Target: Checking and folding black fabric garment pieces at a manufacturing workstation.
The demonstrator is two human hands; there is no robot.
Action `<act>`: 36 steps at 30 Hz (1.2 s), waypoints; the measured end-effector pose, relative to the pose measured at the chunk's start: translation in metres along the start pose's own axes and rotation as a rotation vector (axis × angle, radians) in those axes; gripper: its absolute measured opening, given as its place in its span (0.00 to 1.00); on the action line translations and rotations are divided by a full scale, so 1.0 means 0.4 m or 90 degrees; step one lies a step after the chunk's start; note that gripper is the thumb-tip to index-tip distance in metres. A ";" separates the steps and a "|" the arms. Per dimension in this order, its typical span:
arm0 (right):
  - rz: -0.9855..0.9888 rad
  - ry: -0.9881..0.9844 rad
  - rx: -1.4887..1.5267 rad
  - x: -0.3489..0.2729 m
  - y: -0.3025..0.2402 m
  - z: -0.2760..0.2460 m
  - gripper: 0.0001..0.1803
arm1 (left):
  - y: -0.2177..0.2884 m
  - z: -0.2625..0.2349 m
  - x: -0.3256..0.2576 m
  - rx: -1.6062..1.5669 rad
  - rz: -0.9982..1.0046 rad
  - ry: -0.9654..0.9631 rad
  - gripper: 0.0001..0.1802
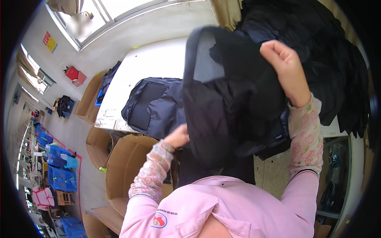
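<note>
Nearest, the person's pink polo shirt fills the lower middle, its bottom cut off by the picture's rim. The left hand is drawn in at the left side of a black bag panel; its fingertips pass out of sight there, so I cannot tell whether it grips. The right hand has its fingers curled shut on the panel's far right edge.

The panel is held up across the table's near edge, hiding the middle of that edge. Its long axis runs away from the person, the rounded end pointing toward the table's far edge and the lower end hanging close to the shirt. A grey mesh section sits at the far left of it; folds and slight blur make the dark seams hard to read.

Open cardboard boxes stand below the near left corner of the white table. On the table, by the near edge, a dark bag piece lies flat, its right part covered by the panel. A heap of black fabric pieces spills over the right edge, single layers indistinct. Beyond the far edge is a window, cut off above.
</note>
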State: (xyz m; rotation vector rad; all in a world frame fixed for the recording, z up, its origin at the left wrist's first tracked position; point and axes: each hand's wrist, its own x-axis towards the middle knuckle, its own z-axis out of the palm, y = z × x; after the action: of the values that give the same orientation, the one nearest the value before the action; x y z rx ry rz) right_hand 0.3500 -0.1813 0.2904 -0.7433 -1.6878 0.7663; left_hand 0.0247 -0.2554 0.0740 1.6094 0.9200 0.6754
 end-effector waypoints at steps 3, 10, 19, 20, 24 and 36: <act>0.062 0.035 0.169 0.041 -0.057 0.001 0.12 | -0.217 0.107 -0.055 -0.128 -0.003 0.018 0.24; 0.049 0.066 0.165 0.043 -0.018 0.053 0.13 | -0.031 0.248 0.063 -0.801 0.324 -0.010 0.35; 0.076 -0.067 -0.188 -0.108 0.218 0.242 0.15 | 0.129 0.206 0.098 -0.885 0.314 -0.030 0.41; 0.088 -0.068 -0.216 -0.122 0.254 0.252 0.16 | 0.128 0.185 0.105 -0.884 0.314 -0.031 0.41; 0.122 -0.059 -0.402 -0.128 0.344 0.210 0.18 | 0.198 0.114 0.057 -0.920 0.192 -0.026 0.41; 0.371 -0.036 0.309 -0.088 0.279 -0.132 0.12 | 0.016 -0.279 -0.060 -0.662 0.101 0.166 0.26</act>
State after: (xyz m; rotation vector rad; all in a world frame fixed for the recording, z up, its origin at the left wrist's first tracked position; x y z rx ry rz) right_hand 0.4196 -0.1363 0.1924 -0.8718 -1.2498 1.5476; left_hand -0.0781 -0.2173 0.1068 0.6674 0.4589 1.2363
